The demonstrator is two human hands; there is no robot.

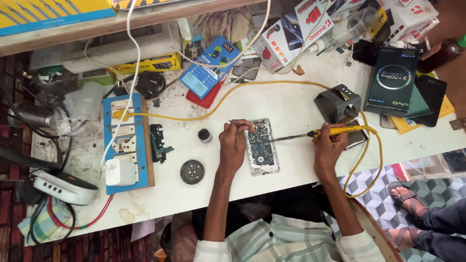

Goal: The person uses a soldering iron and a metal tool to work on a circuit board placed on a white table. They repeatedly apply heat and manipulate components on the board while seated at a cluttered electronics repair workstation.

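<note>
Far right I see a dark upright box (pixel 393 82) with a ring printed on it, lying beside a black flat pack (pixel 432 100). White and red cartons (pixel 291 34) crowd the far edge. A blue flat packet (pixel 209 66) lies mid-far, a yellow box (pixel 146 64) left of it, and a yellow-and-blue tool pack (pixel 44 12) far left.

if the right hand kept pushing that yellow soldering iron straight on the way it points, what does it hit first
The right hand aims the soldering iron leftward, so its tip would first meet the opened phone's circuit board, probably right beside the left hand. Tip height above the board is unclear.
</note>
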